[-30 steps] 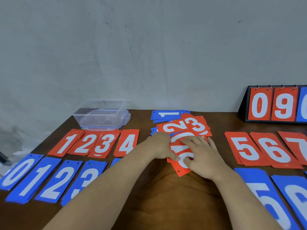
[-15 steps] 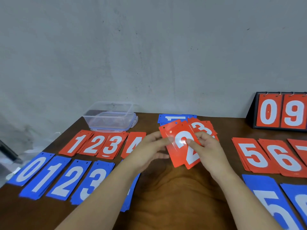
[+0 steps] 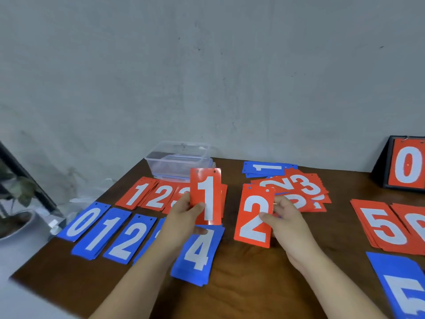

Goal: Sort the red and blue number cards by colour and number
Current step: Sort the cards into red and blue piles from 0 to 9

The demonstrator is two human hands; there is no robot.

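Observation:
My left hand (image 3: 184,215) holds a red 1 card (image 3: 207,194) upright above the left rows. My right hand (image 3: 285,217) pinches a red 2 card (image 3: 254,215) by its right edge, just in front of the unsorted heap of red and blue cards (image 3: 299,187). Sorted red piles 1 (image 3: 138,192) and 2 (image 3: 161,194) lie at the back left; the piles to their right are partly hidden by my hand and the card. Blue piles 0 (image 3: 84,221), 1 (image 3: 103,233), 2 (image 3: 128,238) and 4 (image 3: 199,252) lie in front. Red 5 (image 3: 379,226) and blue 5 (image 3: 404,288) lie at the right.
A clear plastic box (image 3: 179,160) stands at the back left by the wall. A black flip scoreboard (image 3: 407,166) showing a red 0 stands at the back right. A plant pot (image 3: 13,222) sits beyond the brown table's left edge (image 3: 57,256).
Both hands lifted two red cards off the heap, then parted. My left hand carried the red 1 leftward while the right kept the red 2. The camera turned left.

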